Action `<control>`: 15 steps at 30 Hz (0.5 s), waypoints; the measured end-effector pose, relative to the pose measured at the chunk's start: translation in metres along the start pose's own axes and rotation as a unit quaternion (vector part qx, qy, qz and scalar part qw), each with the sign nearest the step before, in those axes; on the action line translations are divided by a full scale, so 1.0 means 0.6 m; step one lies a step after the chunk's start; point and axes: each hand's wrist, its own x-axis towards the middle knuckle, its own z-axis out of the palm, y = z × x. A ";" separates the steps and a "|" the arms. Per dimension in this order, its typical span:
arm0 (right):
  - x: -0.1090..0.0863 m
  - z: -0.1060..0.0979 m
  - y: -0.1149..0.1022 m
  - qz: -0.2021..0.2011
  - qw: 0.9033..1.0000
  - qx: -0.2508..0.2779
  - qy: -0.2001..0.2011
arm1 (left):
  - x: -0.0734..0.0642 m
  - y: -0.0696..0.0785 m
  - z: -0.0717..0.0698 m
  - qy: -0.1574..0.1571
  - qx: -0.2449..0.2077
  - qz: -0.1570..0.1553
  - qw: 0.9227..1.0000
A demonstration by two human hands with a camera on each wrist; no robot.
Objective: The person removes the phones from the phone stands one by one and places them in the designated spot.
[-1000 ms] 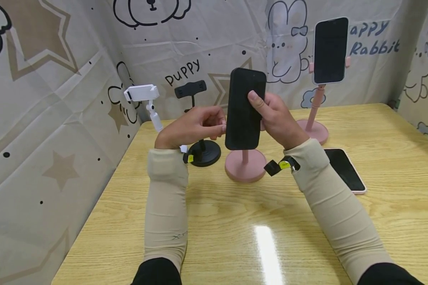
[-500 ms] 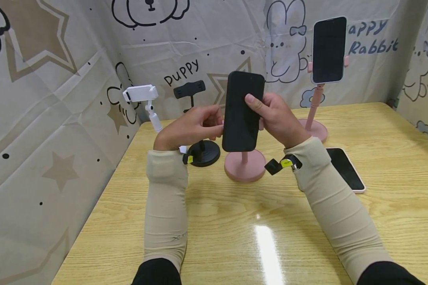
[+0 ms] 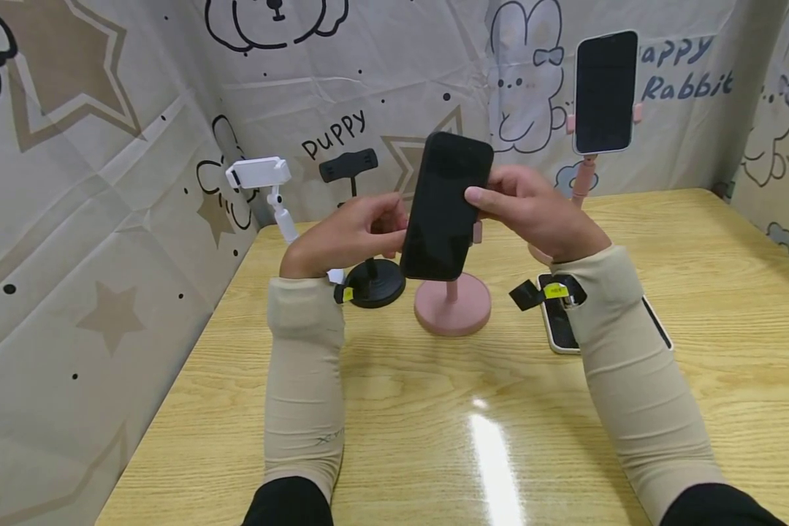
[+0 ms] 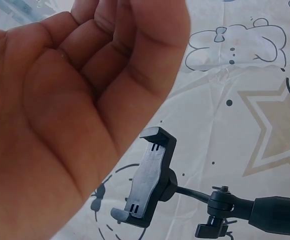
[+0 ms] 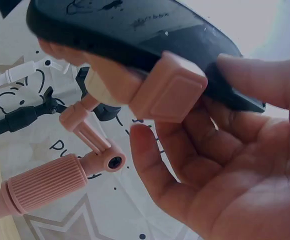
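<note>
My right hand (image 3: 539,212) pinches the right edge of a black phone (image 3: 447,208), thumb on the screen and fingers behind. The phone leans with its top to the right, in front of a pink phone stand whose round base (image 3: 452,307) is on the table. A pink clamp arm (image 5: 170,87) overlaps the phone's edge in the right wrist view. My left hand (image 3: 351,234) is at the phone's left edge, fingers curled and seemingly pinching the stand's other clamp side; its fingertips are hidden. The left wrist view shows its palm and curled fingers (image 4: 110,45).
Another pink stand (image 3: 584,179) bears an upright phone (image 3: 606,91) at the back right. A white stand (image 3: 259,173) and a black stand (image 3: 348,166) are at the left. Under my right forearm a flat white-rimmed phone (image 3: 559,325) partly shows, with a pink rim farther right.
My right hand and forearm have shifted right and the wrist has turned. The phone has gone from nearly upright to tilted, top to the right. My left hand has barely moved.
</note>
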 end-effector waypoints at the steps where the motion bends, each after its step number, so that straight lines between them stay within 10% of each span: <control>1: 0.000 0.001 -0.002 0.002 1.000 -0.010 0.011 | 0.000 0.000 0.000 0.000 -0.002 0.001 1.000; 15: -0.006 0.005 -0.013 0.001 0.990 -0.106 0.091 | 0.003 -0.006 -0.001 -0.006 -0.019 0.000 1.000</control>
